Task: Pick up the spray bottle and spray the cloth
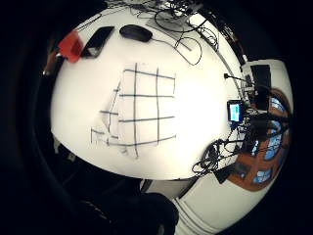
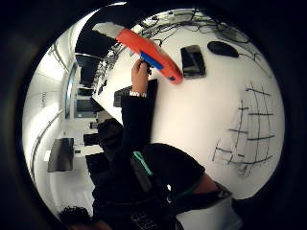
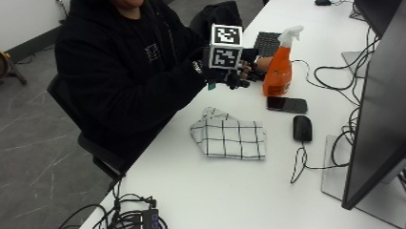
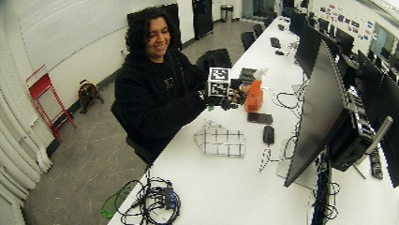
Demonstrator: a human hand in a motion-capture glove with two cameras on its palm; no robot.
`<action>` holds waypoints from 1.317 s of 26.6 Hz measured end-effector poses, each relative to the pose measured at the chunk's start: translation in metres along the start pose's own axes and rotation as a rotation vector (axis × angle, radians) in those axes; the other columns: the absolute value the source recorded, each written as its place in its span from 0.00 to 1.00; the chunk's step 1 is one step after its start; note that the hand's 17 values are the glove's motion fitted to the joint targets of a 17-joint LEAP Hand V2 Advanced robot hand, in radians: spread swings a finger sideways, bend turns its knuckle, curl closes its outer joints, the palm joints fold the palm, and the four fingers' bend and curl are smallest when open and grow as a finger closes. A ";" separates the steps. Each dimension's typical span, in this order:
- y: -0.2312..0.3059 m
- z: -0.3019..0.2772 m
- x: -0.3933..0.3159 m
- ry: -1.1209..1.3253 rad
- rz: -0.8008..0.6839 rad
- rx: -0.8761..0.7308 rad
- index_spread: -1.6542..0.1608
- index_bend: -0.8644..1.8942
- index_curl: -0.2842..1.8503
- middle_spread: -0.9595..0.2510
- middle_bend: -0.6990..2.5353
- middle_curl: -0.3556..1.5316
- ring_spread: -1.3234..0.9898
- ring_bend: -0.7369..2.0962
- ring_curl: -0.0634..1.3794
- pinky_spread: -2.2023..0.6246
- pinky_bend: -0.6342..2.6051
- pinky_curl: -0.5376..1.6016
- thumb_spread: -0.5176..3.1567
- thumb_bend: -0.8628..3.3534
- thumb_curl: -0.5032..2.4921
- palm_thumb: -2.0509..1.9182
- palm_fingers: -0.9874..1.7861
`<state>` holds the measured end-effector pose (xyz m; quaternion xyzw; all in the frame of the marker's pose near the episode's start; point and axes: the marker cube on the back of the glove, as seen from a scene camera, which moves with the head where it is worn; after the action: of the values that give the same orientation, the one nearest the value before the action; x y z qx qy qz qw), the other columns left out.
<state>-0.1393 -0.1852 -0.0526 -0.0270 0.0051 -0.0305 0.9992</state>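
Observation:
An orange spray bottle [image 3: 278, 71] with a white trigger head stands upright on the white table [image 3: 209, 191], and the person's bare left hand [image 3: 262, 62] holds its body from behind. My gloved right hand [image 3: 229, 76] hovers above the table just beside the bottle, apart from it, fingers loosely curled and holding nothing. The white cloth [image 3: 231, 138] with a dark grid lies rumpled and flat nearer the table's front edge. Both palm views look down on the cloth [image 1: 142, 110] and catch the bottle [image 2: 153, 52] off to one side.
A black phone [image 3: 287, 104] lies right beside the bottle's base, with a black mouse [image 3: 302, 128] just past it. A large monitor [image 3: 380, 105] stands along the right, a keyboard [image 3: 268, 43] lies behind the bottle, and cables [image 3: 133, 217] are bundled at the near corner.

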 end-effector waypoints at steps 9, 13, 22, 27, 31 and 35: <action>0.023 -0.001 -0.006 0.063 -0.024 -0.027 0.72 0.37 0.29 0.80 0.27 0.36 0.55 0.40 0.26 0.85 0.33 0.42 0.39 0.20 0.30 0.57 0.39; 0.024 -0.004 -0.001 0.048 -0.021 -0.018 0.74 0.37 0.28 0.81 0.27 0.36 0.56 0.40 0.26 0.85 0.32 0.42 0.40 0.20 0.29 0.57 0.39; 0.017 -0.003 -0.003 0.028 -0.012 -0.012 0.74 0.36 0.27 0.82 0.28 0.36 0.56 0.42 0.27 0.85 0.32 0.41 0.40 0.20 0.28 0.57 0.40; 0.016 0.001 -0.002 -0.002 -0.007 -0.019 0.74 0.36 0.27 0.83 0.28 0.36 0.56 0.41 0.27 0.85 0.31 0.41 0.41 0.20 0.28 0.57 0.41; 0.016 0.002 -0.001 -0.016 -0.004 -0.018 0.74 0.37 0.27 0.83 0.27 0.36 0.56 0.41 0.27 0.85 0.31 0.41 0.41 0.20 0.28 0.57 0.41; 0.018 0.005 0.001 -0.017 -0.001 -0.025 0.73 0.37 0.27 0.83 0.27 0.36 0.56 0.41 0.27 0.85 0.31 0.41 0.41 0.20 0.28 0.58 0.41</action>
<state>-0.1374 -0.1672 -0.0488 -0.0398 -0.0032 -0.0306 0.9987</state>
